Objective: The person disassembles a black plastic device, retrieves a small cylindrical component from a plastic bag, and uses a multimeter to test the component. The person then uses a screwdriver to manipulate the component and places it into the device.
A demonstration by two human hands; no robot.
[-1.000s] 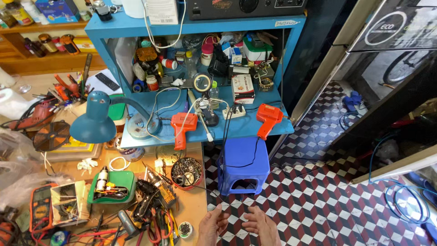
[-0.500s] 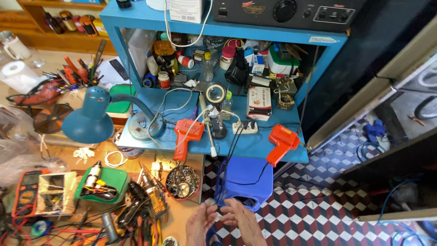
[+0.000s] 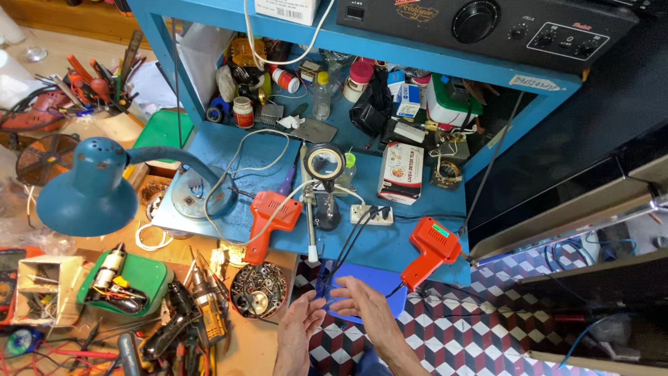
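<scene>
My left hand (image 3: 300, 327) and my right hand (image 3: 365, 310) are raised side by side at the bottom middle, over a blue plastic stool (image 3: 379, 278). Their fingers are spread and the palms face each other. Two thin black cables (image 3: 348, 247) drop from a white power strip (image 3: 371, 214) on the blue bench (image 3: 390, 247) and end just above my fingertips. I cannot tell whether a finger touches them. An orange soldering gun (image 3: 431, 251) lies on the bench edge right of my right hand. A second orange soldering gun (image 3: 268, 219) lies to the left.
A magnifier on a stand (image 3: 324, 167) rises mid-bench. A blue desk lamp (image 3: 90, 188) leans over a wooden table (image 3: 247, 348) crowded with a bowl of small metal parts (image 3: 259, 290), a green tray (image 3: 149, 275), motors and pliers. The floor (image 3: 473, 341) is checkered tile.
The view has dropped closer to the bench. My hands have risen from the bottom edge over the stool and drawn apart, fingers now spread under the black cables.
</scene>
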